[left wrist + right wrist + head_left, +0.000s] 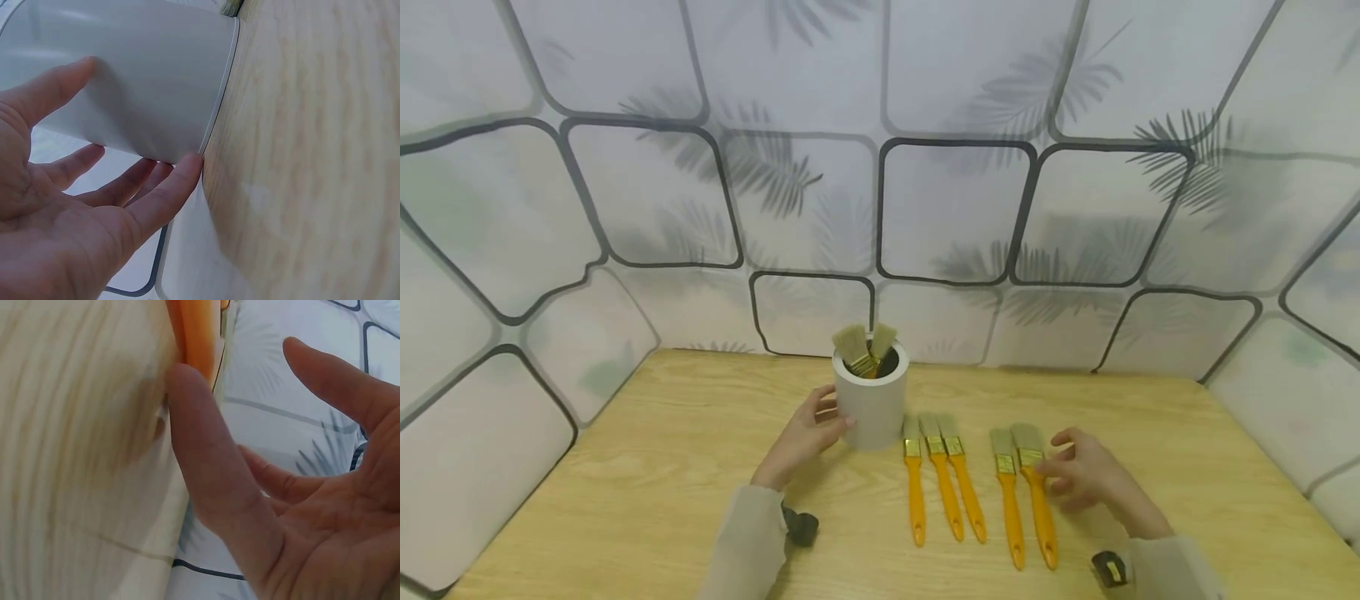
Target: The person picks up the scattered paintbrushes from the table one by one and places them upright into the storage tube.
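Observation:
An upright white cylindrical pot (871, 410) holds two or more paintbrushes (867, 350), bristles up. My left hand (805, 437) is at the pot's left side, thumb and fingertips against its wall; in the left wrist view the fingers (164, 197) are spread and fairly straight along the pot (144, 81). Several paintbrushes with orange handles lie right of the pot, bristles away from me: three in one group (943, 479) and two in another. Beside the rightmost paintbrush (1040, 504) is my right hand (1086, 475), fingers loosely spread, one fingertip right at the orange handle (197, 334).
The light wood tabletop (647, 500) carries the pot and brushes. A patterned white backdrop (955, 208) rises behind the table and along both sides. Dark straps or devices (1108, 568) show at the wrists.

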Available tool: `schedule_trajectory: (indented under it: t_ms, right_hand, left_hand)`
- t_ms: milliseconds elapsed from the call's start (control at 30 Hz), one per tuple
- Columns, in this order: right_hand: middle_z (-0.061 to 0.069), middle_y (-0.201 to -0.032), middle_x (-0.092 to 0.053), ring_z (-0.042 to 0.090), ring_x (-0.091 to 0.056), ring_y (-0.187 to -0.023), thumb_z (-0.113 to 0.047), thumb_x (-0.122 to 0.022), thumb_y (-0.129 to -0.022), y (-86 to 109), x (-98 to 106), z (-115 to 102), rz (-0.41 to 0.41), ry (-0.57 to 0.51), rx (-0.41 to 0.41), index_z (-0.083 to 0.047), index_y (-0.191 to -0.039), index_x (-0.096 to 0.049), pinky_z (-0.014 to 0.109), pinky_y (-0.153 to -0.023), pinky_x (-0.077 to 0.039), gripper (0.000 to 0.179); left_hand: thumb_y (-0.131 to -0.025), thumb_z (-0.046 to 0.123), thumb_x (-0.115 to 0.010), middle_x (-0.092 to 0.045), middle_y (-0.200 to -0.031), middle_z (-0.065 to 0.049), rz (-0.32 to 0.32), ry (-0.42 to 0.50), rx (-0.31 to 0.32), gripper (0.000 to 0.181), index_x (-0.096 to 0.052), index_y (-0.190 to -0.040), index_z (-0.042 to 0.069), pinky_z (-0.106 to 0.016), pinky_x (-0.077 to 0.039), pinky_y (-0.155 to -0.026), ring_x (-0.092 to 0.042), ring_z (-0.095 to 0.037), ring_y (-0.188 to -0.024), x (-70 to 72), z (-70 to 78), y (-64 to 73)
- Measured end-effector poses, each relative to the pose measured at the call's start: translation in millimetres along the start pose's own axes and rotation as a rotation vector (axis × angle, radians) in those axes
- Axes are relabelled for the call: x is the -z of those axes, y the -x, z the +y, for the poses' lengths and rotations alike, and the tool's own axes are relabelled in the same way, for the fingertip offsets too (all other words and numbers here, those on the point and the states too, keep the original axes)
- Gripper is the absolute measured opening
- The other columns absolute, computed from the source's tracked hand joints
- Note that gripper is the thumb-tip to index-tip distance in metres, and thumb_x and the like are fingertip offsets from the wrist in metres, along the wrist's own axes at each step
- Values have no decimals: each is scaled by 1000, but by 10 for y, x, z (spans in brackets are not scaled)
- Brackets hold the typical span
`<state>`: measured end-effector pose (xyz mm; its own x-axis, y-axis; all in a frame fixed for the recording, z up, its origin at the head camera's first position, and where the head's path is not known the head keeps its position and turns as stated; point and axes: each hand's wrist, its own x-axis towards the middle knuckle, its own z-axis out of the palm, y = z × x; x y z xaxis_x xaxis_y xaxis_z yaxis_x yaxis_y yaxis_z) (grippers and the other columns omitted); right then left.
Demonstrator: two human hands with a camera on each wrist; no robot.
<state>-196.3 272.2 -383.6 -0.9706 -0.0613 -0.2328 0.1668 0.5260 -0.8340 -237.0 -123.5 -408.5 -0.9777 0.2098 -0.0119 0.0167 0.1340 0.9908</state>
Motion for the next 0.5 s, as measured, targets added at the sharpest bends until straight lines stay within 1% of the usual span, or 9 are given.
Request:
schedule_trajectory:
  t_ms: [133,200,300,400,500]
  right_hand:
    - [26,-101,-58,26,-69,-80,0,-71,-88,-9,-46,14,-31,2,1,23,-130,-30,45,-63,-62,63]
    - [24,-99,-57,26,-68,-81,1,-73,-86,-8,-60,13,-39,22,4,24,-128,-31,44,-64,-62,63]
    - [24,-99,-57,25,-65,-83,0,-77,-82,-6,-72,8,-29,89,2,25,-125,-35,42,-68,-61,66]
    - [24,-99,-59,28,-63,-88,-4,-81,-80,-8,-78,4,-24,181,13,26,-121,-41,44,-75,-59,65]
    - [22,-98,-62,32,-63,-91,-6,-83,-78,-12,-95,7,-15,262,38,25,-115,-46,48,-80,-57,61]
  left_hand:
    - [-98,16,-68,-34,-153,-30,-7,1,4,70,-31,-155,2,-60,-43,-105,-37,-49,-139,7,-19,5]
    - [-98,16,-68,-35,-152,-31,-7,-4,1,70,-31,-155,1,-59,-44,-104,-38,-49,-138,10,-26,0]
    - [-98,16,-68,-35,-152,-30,-4,-5,-2,70,-31,-155,1,-59,-44,-104,-38,-49,-138,8,-27,-11]
    - [-97,16,-69,-36,-152,-29,-2,-6,-3,70,-32,-155,2,-59,-45,-104,-39,-48,-138,3,-17,-14]
    - [-98,16,-69,-36,-152,-30,-4,-13,-7,70,-32,-155,1,-59,-45,-104,-39,-48,-138,0,-14,-7]
